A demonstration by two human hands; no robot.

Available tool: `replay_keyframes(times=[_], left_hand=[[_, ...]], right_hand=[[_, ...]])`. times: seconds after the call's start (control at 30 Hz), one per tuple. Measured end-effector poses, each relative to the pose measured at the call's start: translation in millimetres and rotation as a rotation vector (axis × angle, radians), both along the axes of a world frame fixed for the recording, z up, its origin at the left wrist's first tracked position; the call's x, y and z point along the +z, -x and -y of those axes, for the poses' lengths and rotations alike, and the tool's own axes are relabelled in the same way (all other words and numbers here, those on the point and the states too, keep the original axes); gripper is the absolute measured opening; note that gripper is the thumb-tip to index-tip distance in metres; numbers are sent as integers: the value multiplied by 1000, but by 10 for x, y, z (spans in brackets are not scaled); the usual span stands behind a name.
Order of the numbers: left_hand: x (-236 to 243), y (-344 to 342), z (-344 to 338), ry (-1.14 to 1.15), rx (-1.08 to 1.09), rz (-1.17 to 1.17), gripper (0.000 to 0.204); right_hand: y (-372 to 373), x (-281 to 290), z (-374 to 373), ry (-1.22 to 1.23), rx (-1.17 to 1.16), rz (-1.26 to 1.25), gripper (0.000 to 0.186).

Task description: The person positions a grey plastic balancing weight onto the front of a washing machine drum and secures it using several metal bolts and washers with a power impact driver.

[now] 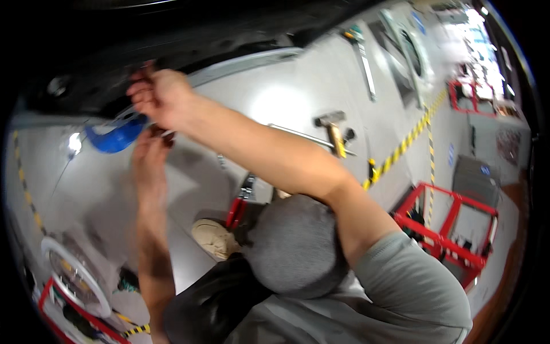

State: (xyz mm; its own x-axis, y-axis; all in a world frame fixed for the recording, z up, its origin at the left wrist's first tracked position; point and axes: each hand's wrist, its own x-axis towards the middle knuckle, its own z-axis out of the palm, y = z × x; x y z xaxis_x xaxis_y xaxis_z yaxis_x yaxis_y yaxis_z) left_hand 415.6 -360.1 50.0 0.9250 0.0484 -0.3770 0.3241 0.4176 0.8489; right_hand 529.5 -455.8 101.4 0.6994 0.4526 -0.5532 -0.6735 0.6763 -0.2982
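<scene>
My right hand (157,97) is raised against the underside of a large black panel (229,43), its fingers curled in. What they grip, if anything, is hidden. Just below it, my left hand (150,150) is closed too, fingertips together around something small that I cannot make out; the hand is a little blurred. A curved blue piece (114,139) hangs beside the hands, to their left. Along the panel's lower side runs a pale metal strip (246,63), to the right of my right hand.
On the grey floor lie a hammer (337,135), a long metal bar (303,136) and a long-handled tool (366,71). Red-handled pliers or cutters (238,206) lie near my shoe (213,238). Red metal frames (447,229) stand at right; a white ring-shaped part (74,275) is at lower left.
</scene>
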Motion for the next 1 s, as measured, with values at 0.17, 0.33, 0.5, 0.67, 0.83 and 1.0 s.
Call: replay_keyframes(times=[0.17, 0.33, 0.5, 0.67, 0.83, 1.0], left_hand=[[93, -24, 69, -54, 22, -31, 22], [220, -11, -16, -88, 21, -39, 23], [158, 66, 1, -105, -7, -41, 24], [288, 26, 67, -94, -30, -67, 23], [360, -114, -122, -236, 125, 105, 25], [932, -606, -559, -527, 389, 355, 35]], right_hand=[[4, -72, 130, -33, 27, 95, 37], [17, -8, 93, 86, 11, 151, 33], [31, 81, -8, 233, -114, 132, 23], [11, 103, 50, 318, -116, 191, 21], [16, 91, 65, 178, 4, 184, 36], [70, 166, 243, 211, 212, 170, 42]])
